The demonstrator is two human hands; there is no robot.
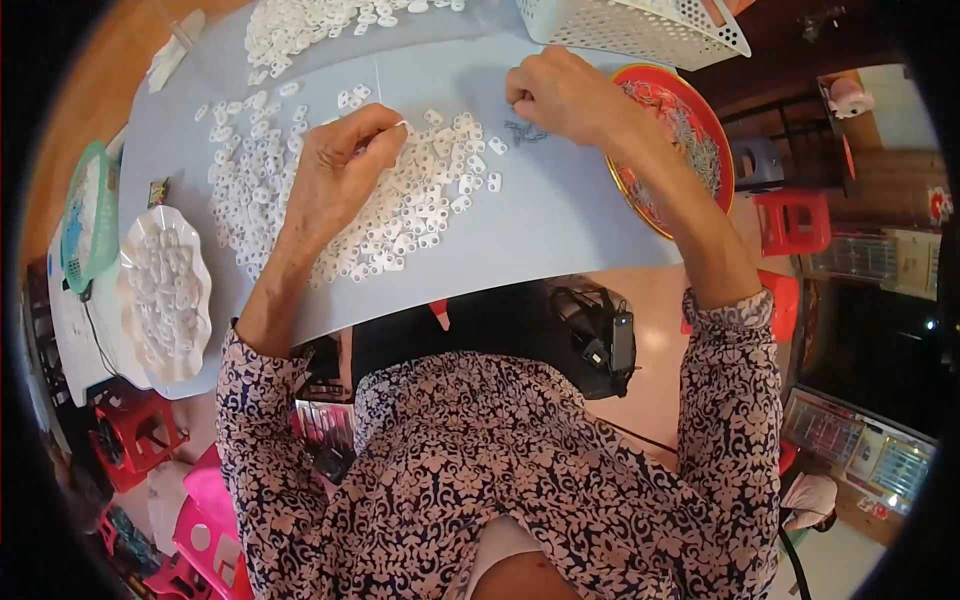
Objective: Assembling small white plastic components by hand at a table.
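Left hand (340,170) pinches one small white plastic piece (400,125) over the big heap of white pieces (400,215) mid-surface; right hand (565,95) is closed on something tiny (can't tell what) just above a small metal clip cluster (522,131). Scalloped white tray (135,250) far left holds some pieces, but judging by the heap and the red tray (640,200) of clips at right, most remains.

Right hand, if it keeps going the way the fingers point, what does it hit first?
The right hand points leftward across the grey table. First in that line, probably the loose white plastic pieces beside the left hand. A small dark cluster lies just below its fingertips; depth is unclear.
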